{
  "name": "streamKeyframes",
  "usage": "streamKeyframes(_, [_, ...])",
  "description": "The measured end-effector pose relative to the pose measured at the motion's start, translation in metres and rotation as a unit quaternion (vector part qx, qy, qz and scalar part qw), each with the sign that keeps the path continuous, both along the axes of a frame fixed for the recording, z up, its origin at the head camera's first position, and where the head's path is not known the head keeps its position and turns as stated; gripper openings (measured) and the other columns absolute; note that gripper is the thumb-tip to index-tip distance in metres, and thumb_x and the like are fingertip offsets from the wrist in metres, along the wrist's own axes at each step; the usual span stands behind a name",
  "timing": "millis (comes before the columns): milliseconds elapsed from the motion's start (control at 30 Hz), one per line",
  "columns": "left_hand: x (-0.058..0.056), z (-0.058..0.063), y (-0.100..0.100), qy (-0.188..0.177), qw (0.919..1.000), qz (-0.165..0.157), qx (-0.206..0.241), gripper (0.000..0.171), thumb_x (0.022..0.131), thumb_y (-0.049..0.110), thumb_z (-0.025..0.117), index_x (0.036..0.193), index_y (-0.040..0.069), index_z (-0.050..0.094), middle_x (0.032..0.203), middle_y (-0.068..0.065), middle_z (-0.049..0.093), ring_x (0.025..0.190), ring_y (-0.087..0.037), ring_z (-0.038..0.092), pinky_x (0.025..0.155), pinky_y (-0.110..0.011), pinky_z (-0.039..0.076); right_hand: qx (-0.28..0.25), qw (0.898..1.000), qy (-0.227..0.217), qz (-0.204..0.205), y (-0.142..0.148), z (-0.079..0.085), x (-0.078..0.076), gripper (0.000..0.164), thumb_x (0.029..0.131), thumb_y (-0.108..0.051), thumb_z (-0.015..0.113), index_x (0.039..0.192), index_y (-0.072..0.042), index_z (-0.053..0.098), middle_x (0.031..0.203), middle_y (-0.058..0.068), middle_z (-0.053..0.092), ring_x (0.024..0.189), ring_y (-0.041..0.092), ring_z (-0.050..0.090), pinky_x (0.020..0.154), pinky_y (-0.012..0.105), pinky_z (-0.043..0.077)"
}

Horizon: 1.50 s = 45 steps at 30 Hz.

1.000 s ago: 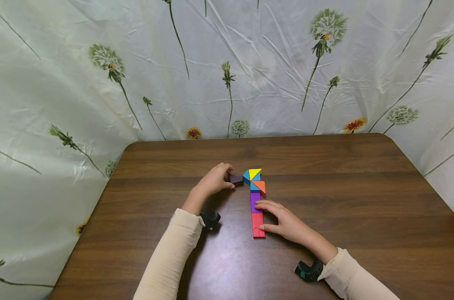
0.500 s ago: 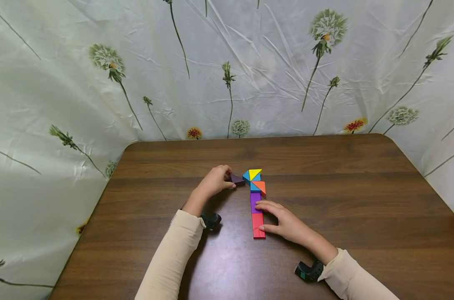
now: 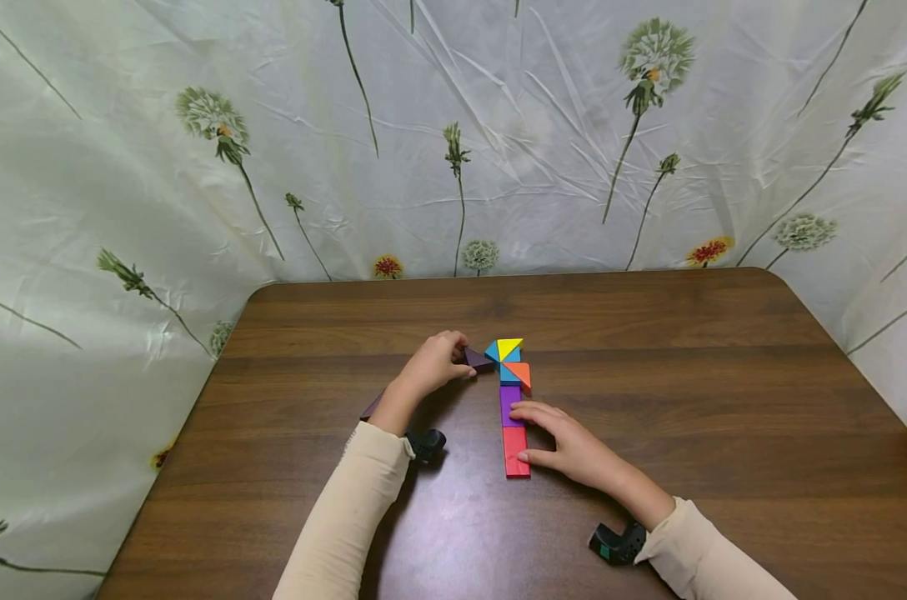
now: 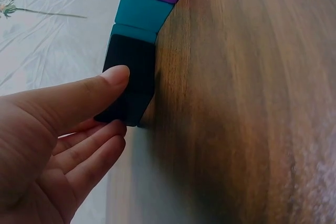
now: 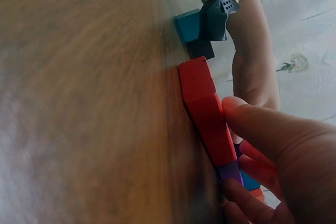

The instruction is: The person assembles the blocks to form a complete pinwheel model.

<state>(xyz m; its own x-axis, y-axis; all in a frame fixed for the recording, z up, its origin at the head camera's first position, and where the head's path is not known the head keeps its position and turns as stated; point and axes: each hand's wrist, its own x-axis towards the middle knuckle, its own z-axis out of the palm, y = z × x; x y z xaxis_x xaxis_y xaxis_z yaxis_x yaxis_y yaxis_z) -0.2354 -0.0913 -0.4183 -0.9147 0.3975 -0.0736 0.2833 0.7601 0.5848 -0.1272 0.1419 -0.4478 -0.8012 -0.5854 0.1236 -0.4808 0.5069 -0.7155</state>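
My left hand pinches a dark triangular block between thumb and fingers. In the left wrist view this dark block sits right against a teal block. To its right in the head view are blue triangles, a yellow triangle and an orange triangle, grouped together. Below them run a purple block and a red block in a straight column. My right hand rests against this column, relaxed fingertips at the purple block and thumb on the red one.
Partly hidden behind my left wrist lies another dark purple block. A teal block and a dark block show near the left arm in the right wrist view. The brown table meets a flowered curtain behind.
My left hand has slid slightly right with the dark triangular block, bringing it up to the blue triangle. A dark purple block behind the left wrist has come into view. The right hand stays put.
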Motion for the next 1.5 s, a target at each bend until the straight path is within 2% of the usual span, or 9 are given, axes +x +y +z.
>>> streamKeyframes(733, [0.000,0.000,0.001,0.007,0.9999,-0.012,-0.001,0.041,0.078,0.018,0.071,0.111,0.001,0.055,0.105,-0.010,0.054,0.095,-0.021,0.057,0.080,-0.030,0.047,-0.005,1.000,0.010,0.004,-0.003,0.000,-0.001,0.056,0.080,-0.029,0.068,0.127,-0.007,0.049,0.131,0.010,0.044,0.122,0.028,0.037,0.097,0.048,0.031])
streamKeyframes(1033, [0.001,0.000,-0.002,0.004,0.9998,-0.017,-0.006,0.048,0.079,0.020,0.070,0.119,0.001,0.052,0.111,-0.011,0.053,0.098,-0.021,0.056,0.083,-0.031,0.046,-0.004,1.000,0.010,0.006,-0.005,0.000,-0.001,0.056,0.080,-0.029,0.068,0.127,-0.006,0.049,0.131,0.010,0.044,0.122,0.028,0.037,0.097,0.048,0.031])
streamKeyframes(1133, [0.005,0.005,-0.005,0.011,0.9998,-0.017,-0.005,0.053,0.079,0.021,0.070,0.124,0.001,0.049,0.114,-0.010,0.053,0.102,-0.021,0.054,0.085,-0.032,0.044,-0.004,1.000,0.006,0.004,-0.004,0.000,-0.001,0.057,0.080,-0.030,0.068,0.128,-0.007,0.049,0.132,0.010,0.043,0.122,0.028,0.037,0.097,0.048,0.031])
streamKeyframes(1233, [0.011,0.014,-0.009,0.030,0.9994,-0.018,0.005,0.055,0.079,0.022,0.070,0.125,0.001,0.048,0.115,-0.010,0.052,0.105,-0.021,0.052,0.088,-0.034,0.043,-0.002,1.000,0.002,0.000,-0.004,0.000,-0.001,0.057,0.080,-0.031,0.068,0.128,-0.008,0.049,0.132,0.010,0.043,0.122,0.028,0.037,0.096,0.049,0.031])
streamKeyframes(1500, [0.041,0.041,-0.031,0.123,0.9917,-0.027,0.027,0.051,0.080,0.022,0.070,0.122,0.002,0.051,0.117,-0.009,0.053,0.107,-0.022,0.050,0.091,-0.036,0.040,0.003,1.000,-0.002,-0.012,-0.001,-0.002,0.001,0.056,0.080,-0.030,0.068,0.128,-0.009,0.049,0.133,0.009,0.042,0.122,0.027,0.037,0.096,0.048,0.032])
